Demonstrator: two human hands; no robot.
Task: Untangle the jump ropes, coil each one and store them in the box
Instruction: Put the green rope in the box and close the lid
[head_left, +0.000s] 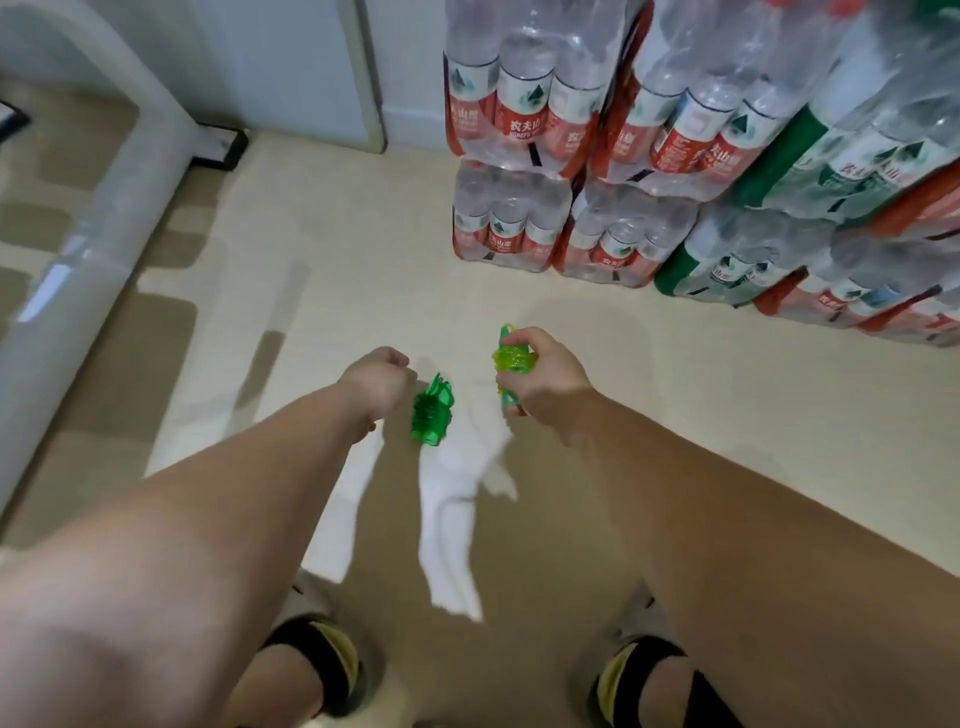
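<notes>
**Light, springy coils**

Above the floor (675, 415), mid-frame, our right hand (543, 382) clenches the yellow-green jump rope coil (511, 359) round its wraps. Our left hand (378, 382) curls beside the dark green coil (432, 414), grasp unclear. Probably slick plastic: hold across the wraps.

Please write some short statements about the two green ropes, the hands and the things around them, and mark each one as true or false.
1. The right hand grips a coiled yellow-green rope. True.
2. A darker green rope bundle shows between the left hand and the right hand. True.
3. The two ropes are tangled together. False: they are two separate bundles, apart from each other.
4. The packs of water bottles stand on the person's left. False: they are stacked on the floor on the person's right.
5. An open box stands by the feet. False: no box is in view.
</notes>
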